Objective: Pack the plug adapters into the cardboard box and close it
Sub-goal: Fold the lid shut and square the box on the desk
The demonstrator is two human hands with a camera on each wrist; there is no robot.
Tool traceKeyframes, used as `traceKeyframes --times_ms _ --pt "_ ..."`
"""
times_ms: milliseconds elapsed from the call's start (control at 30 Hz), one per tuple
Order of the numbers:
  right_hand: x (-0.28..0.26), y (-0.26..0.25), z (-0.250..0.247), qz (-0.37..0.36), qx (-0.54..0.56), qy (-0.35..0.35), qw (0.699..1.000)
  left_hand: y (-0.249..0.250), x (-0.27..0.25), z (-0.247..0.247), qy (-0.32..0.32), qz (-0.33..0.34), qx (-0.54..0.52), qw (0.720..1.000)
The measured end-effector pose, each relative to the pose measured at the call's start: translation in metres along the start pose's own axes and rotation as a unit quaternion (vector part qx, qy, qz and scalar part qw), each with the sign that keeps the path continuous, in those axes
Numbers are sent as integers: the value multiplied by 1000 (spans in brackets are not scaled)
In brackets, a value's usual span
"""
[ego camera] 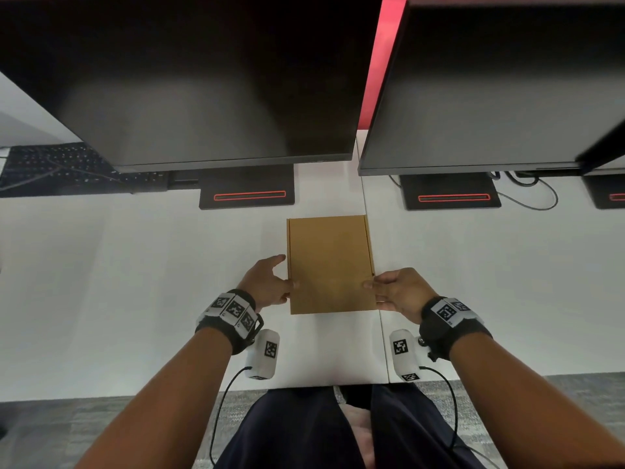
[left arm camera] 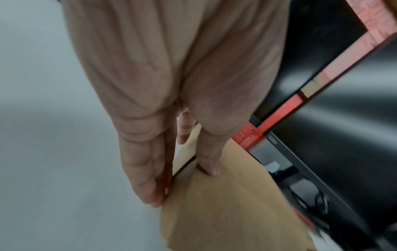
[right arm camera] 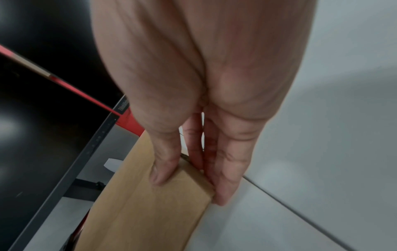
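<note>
Counter (ego camera: 135,282): white, carrying the cardboard box (ego camera: 329,262), which is the landmark here.
Monitors (ego camera: 209,79): two dark screens behind the box, on stands.
Cardboard box: lid down and flat — it looks closed; no plug adapters show, presumably inside.
Left hand (ego camera: 267,282): at the box's left edge near its front, thumb on the lid, fingers (left arm camera: 148,178) along the side — clasping it, probably to seat the lid.
Right hand (ego camera: 395,291): mirrors this at the right edge, pinching lid and side.
</note>
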State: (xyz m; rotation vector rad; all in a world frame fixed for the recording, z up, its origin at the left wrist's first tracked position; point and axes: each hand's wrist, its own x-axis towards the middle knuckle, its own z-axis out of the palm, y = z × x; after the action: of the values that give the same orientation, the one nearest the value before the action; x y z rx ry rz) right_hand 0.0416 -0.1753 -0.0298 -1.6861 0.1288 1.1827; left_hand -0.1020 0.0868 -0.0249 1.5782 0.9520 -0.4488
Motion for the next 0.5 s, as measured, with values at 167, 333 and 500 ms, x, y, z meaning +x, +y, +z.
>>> traceKeyframes --times_ms 167,333,500 --pt "5 1 -4 -20 -109 31 993 14 -1 -2 55 96 193 975" --pt "14 -3 2 -102 -293 151 939 19 10 10 35 168 333 927" --pt "22 -13 5 -247 -397 122 876 41 11 16 108 194 454 863"
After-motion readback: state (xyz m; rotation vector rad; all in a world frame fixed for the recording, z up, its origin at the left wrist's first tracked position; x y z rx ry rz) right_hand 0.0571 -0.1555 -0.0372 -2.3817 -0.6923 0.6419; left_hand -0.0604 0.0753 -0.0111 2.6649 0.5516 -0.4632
